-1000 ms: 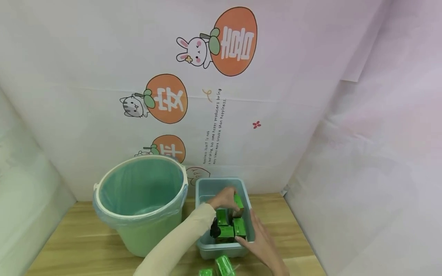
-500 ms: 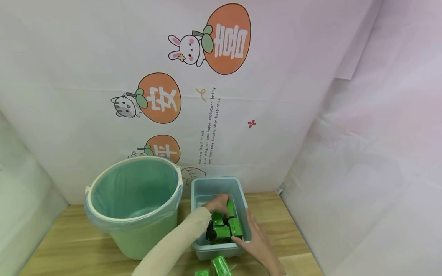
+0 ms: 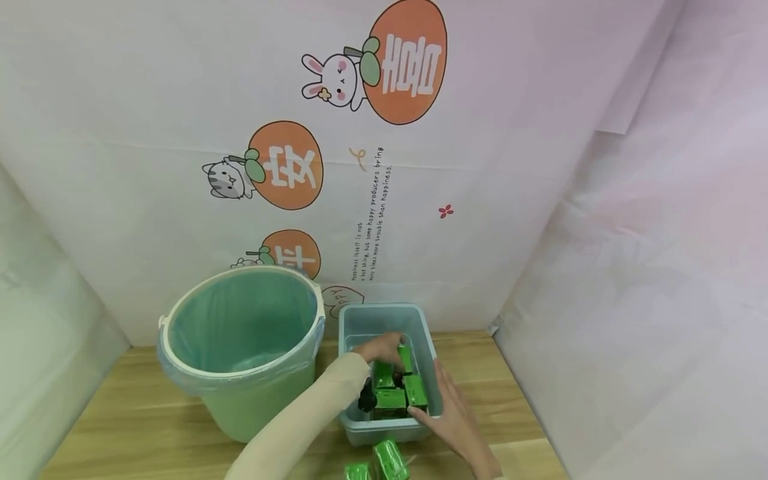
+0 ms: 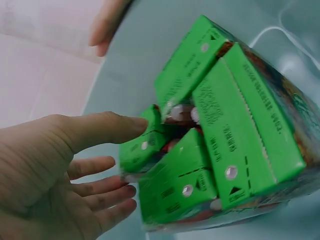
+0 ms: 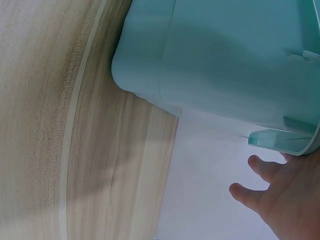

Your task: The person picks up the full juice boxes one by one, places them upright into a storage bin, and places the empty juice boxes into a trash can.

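In the head view, my left hand reaches into a light blue plastic tub holding several green-topped drink cartons. The left wrist view shows that hand with loosely extended fingers beside the nearest drink carton. Its thumb tip overlaps the carton's top. The cartons stand close together, straw holes upward. My right hand rests at the tub's right front rim, thumb over the edge and fingers along the outside. Spread, straight fingers show in the right wrist view beside the tub wall.
Two wrapped green cartons lie on the wooden table in front of the tub. A green bucket with a bag liner stands to the left. White printed sheets wall the table in behind and on both sides.
The carton by my left hand has gone lower, beside the others in the tub, and that hand's fingers have loosened from it. My right hand stays at the rim. The head view shifts slightly.
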`<state>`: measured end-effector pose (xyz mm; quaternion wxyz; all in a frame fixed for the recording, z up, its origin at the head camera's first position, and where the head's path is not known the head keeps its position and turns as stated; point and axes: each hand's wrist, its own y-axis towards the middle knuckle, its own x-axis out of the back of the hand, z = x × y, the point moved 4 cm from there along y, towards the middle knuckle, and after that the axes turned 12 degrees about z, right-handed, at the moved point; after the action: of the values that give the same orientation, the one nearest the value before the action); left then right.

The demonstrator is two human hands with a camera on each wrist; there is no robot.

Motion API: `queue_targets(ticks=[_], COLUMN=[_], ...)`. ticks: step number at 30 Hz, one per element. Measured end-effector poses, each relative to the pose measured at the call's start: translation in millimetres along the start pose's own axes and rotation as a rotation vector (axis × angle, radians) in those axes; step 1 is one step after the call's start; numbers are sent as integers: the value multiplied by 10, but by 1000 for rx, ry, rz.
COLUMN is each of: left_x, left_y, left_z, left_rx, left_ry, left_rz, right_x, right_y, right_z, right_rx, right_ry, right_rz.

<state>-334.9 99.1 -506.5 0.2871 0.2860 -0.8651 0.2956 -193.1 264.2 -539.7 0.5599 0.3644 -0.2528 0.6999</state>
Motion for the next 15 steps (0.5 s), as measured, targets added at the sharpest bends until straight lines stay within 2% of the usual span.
queue_targets(ticks=[4, 10, 15], left_x=[65, 130, 205], left_y=[-88, -213, -439], left_z=[-31, -76, -171], left_rx=[-44, -118, -177], left_ry=[-2, -6, -3], left_rz=[-23, -72, -137], right_x=[4, 12, 1], right_y=[6, 1, 16], right_z=[-13, -45, -22], right_rx=[13, -28, -19], right_ry=[-10, -17, -13], right_rz=[-1, 12, 14])
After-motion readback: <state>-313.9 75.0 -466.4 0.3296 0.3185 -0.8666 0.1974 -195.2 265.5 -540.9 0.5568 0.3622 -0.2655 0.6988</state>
